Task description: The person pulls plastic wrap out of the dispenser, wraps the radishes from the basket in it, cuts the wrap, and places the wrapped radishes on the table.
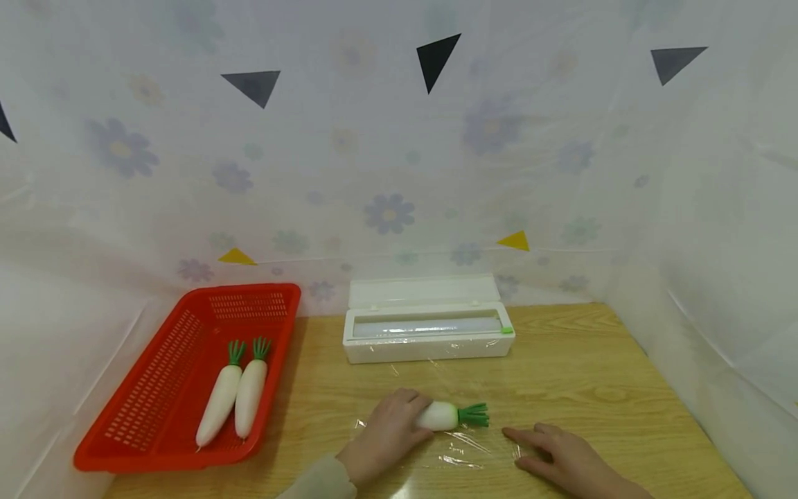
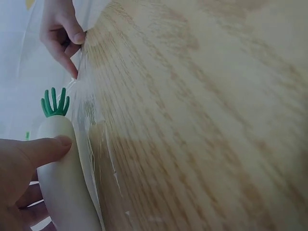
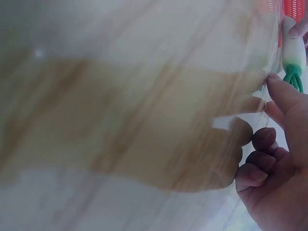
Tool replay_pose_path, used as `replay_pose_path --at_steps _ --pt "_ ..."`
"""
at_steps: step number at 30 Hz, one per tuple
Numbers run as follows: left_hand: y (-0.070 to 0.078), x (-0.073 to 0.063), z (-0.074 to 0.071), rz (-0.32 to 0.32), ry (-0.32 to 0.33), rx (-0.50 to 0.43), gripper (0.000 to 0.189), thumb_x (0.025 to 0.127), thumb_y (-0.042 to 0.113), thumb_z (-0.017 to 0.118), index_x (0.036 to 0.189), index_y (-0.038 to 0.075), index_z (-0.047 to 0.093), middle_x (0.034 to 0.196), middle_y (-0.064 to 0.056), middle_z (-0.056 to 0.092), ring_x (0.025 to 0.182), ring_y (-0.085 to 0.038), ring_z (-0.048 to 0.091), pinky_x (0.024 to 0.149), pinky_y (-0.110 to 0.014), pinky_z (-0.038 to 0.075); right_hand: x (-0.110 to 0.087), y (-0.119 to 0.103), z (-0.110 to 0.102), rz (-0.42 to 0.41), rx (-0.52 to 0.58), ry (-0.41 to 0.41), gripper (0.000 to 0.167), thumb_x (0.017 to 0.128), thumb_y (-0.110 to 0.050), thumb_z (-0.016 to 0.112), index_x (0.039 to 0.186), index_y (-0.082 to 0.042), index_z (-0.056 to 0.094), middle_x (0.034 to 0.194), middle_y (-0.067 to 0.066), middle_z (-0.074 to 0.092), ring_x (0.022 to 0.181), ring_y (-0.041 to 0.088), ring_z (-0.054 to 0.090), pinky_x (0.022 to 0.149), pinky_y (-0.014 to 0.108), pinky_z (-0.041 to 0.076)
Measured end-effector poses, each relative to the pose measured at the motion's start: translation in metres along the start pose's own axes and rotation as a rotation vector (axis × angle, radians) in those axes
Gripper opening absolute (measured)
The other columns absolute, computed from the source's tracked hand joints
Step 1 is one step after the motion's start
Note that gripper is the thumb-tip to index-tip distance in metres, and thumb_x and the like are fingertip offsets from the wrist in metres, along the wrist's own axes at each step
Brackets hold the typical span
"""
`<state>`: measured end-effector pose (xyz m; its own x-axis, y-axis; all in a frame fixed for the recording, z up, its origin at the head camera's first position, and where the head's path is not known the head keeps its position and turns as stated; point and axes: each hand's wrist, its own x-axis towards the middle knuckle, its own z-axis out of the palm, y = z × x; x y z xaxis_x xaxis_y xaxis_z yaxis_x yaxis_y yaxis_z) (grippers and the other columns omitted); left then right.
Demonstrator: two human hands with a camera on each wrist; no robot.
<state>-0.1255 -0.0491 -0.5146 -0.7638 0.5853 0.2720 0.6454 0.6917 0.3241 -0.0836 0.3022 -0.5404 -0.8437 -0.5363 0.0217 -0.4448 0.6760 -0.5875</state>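
A white radish (image 1: pixel 438 416) with green leaf stubs lies across a sheet of clear cling film (image 1: pixel 461 461) on the wooden table. Curled over its body, my left hand (image 1: pixel 388 431) grips it; in the left wrist view the thumb (image 2: pixel 55 147) lies along the top of the radish. My right hand (image 1: pixel 564 457) rests on the table beyond the leaf end. Its index finger and thumb are spread apart, their tips touching the film's right edge, while the other fingers fold in toward the palm (image 3: pixel 284 192).
A white cling film box (image 1: pixel 430 348) stands at the back with its lid raised and a roll (image 1: pixel 430 327) inside. To the left, a red plastic basket (image 1: pixel 168 457) holds two more white radishes (image 1: pixel 219 405). Pale flowered sheeting (image 1: pixel 386 173) encloses the table.
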Motion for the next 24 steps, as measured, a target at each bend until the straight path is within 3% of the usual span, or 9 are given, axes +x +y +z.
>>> replay_pose_path --at_steps 14,24 --pt "-0.0044 0.0005 -0.0012 -0.001 0.003 -0.008 0.043 0.090 0.032 0.082 0.125 0.008 0.071 0.115 -0.003 0.073 0.105 -0.019 0.067 0.093 -0.035 0.054 0.0003 0.0017 0.0022 -0.035 -0.060 0.043 0.048 0.101 -0.046 0.065 0.143 -0.023 0.062 0.088 -0.024 0.052 0.073 -0.007 0.044 0.062 0.021 0.042" --pt "-0.0089 -0.0019 -0.0026 -0.005 -0.006 -0.033 0.043 0.090 0.029 0.082 0.126 0.008 0.070 0.117 -0.003 0.072 0.106 -0.018 0.067 0.094 -0.034 0.054 -0.0010 -0.0032 -0.0013 0.020 -0.087 0.039 0.047 0.101 -0.047 0.066 0.138 -0.020 0.055 0.074 -0.020 0.041 0.063 -0.005 0.039 0.059 0.023 0.038"
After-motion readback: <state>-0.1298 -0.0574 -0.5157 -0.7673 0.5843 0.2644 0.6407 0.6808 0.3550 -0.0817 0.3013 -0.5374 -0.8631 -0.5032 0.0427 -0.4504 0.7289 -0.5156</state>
